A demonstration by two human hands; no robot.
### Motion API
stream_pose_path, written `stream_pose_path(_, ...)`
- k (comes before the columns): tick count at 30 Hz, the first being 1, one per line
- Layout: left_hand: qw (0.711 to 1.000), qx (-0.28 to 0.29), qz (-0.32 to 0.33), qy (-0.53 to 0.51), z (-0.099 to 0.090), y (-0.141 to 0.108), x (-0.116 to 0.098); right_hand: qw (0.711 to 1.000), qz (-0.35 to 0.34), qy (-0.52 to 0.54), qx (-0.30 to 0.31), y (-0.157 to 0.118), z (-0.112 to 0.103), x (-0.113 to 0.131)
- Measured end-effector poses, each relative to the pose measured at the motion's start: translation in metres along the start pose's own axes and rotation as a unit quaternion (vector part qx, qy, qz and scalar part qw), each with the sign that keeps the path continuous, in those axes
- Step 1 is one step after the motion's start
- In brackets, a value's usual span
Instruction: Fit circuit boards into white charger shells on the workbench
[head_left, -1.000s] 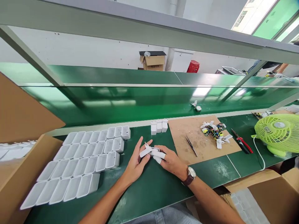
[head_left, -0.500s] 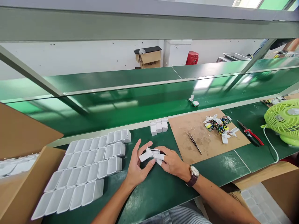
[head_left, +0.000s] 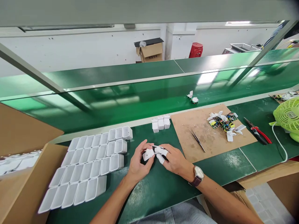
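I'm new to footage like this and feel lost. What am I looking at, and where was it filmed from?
There's no machine: these are a person's own hands, filmed by one head-worn camera looking forward and down. The left hand and right hand together hold a small white plastic part. On the dark green workbench stand rows of open white plastic boxes, at left. Toward the right, a flat brown sheet carries slim metal tweezers and a pile of circuit boards with white pieces. Beyond are red-and-black pliers and a lime-green plastic fan.

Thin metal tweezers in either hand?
No, the thin metal tweezers lie on the flat brown board; the left hand and right hand hold white plastic parts.
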State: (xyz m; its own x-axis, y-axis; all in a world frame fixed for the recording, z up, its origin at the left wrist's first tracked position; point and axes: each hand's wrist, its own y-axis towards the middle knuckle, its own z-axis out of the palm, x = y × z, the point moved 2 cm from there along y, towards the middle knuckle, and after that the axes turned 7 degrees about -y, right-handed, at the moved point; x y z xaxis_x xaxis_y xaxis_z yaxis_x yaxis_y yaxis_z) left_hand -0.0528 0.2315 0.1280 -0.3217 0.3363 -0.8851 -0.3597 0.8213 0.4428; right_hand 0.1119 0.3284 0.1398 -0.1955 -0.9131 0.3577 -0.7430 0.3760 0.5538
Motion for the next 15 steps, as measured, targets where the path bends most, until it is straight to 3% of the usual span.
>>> stream_pose_path(7,0.999,0.021,-0.031,0.000,-0.003,-0.004,0.006,0.996,0.035,0.016,0.076,0.005,-0.003,-0.001)
stream_pose_path(15,0.999,0.016,-0.046,-0.017,-0.002,-0.003,0.011,0.981,0.063,0.183,0.022,0.000,-0.002,-0.012)
